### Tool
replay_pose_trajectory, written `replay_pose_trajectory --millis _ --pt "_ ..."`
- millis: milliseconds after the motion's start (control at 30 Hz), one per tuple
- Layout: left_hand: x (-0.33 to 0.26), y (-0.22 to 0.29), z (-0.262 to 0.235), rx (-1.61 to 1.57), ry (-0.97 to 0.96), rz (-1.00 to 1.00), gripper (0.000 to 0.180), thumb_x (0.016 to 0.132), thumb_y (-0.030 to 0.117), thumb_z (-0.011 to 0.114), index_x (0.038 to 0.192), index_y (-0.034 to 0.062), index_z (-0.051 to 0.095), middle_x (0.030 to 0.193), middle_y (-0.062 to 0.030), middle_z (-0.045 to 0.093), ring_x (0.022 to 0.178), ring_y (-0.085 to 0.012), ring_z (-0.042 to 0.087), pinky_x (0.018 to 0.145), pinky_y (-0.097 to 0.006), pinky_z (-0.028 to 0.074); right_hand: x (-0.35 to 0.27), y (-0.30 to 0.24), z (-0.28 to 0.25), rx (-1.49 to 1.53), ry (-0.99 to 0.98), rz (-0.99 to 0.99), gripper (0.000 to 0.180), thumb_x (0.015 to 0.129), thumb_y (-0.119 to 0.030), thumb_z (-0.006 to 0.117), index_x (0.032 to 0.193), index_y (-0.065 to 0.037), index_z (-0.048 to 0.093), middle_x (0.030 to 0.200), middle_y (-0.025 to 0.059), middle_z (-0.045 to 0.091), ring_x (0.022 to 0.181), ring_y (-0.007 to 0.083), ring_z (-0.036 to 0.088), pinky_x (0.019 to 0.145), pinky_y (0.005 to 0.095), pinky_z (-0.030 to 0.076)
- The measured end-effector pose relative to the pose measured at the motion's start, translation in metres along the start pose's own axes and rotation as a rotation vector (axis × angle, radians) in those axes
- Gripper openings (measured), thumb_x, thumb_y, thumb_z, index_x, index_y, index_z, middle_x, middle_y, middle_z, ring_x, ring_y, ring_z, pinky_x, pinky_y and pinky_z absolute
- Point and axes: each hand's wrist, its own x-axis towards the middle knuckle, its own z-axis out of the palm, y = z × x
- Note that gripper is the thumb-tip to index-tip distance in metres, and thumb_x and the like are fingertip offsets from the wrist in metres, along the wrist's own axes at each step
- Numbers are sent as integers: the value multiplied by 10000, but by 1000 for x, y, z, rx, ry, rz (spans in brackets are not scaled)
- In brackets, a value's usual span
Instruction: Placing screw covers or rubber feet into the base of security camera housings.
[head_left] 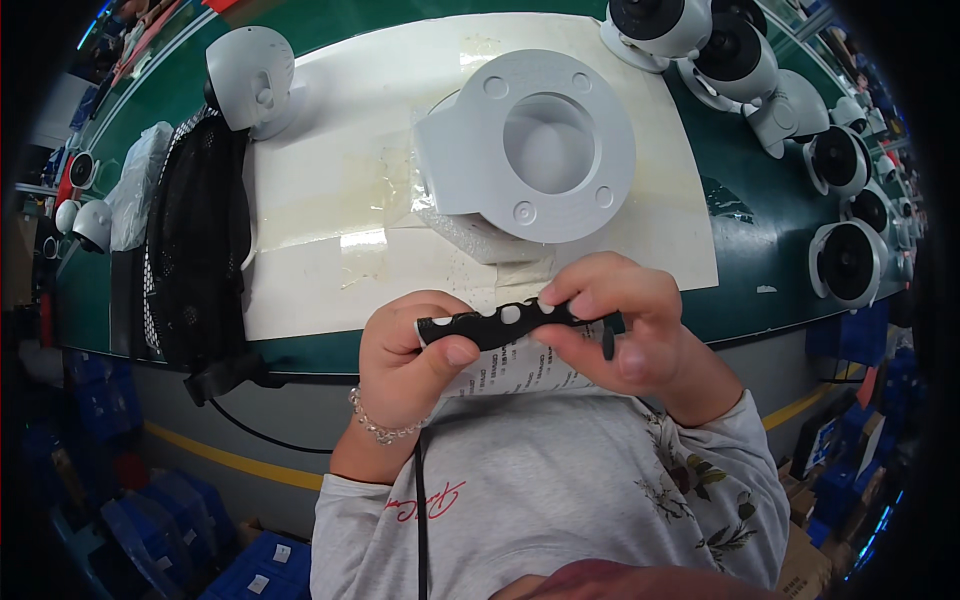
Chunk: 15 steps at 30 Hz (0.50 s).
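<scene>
Nearest the camera, at six o'clock, is a light grey sweatshirt [560, 480] with red lettering and a leafy pattern, a dark cord [421, 520] running down its front. Just beyond it, held in the air by both hands before the table's near edge, is a black strip [470, 328] with rounded white spots; whether these are holes or marks cannot be told. It tilts slightly, its right end higher. The left hand [395, 340] grips the nine o'clock end, thumb across the near face, a clear beaded bracelet [385, 428] on its wrist. The right hand [625, 310] pinches toward the three o'clock end, fingertips close together on the strip. By its fingers hangs a small dark piece [608, 343]; whether it joins the strip is unclear. Just below the strip shows a printed white sheet [515, 367].

Clocked from the strip, a round white housing [615, 150] with a wide central opening stands at twelve, on a white board [320, 290] laid over the green table [745, 240]. Toward half past ten is a white camera unit [250, 75]; near ten lie a black mesh bag [205, 220] and a clear plastic bag [138, 190]. More black-faced white cameras [845, 262] line one to three o'clock. Blue crates [270, 570] sit low at half past seven.
</scene>
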Motion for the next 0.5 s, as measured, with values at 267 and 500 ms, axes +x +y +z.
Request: replay_pose_trajectory --millis 267,500 --pt "-2 0 5 -133 82 -193 377 790 344 608 897 -15 560 787 -53 601 662 -89 537 585 -224 425 1 -1 7 27 91 -59 799 612 194 628 1181 -295 354 1034 96 384 699 247 553 523 293 500" --pt "-1 6 6 -277 70 -335 285 826 275 578 844 -9 603 772 3 575 679 -52 476 617 -198 388 -4 4 7 -50 31 -208 719 670 131 618 1175 -311 360 1076 97 360 703 244 540 551 342 466"
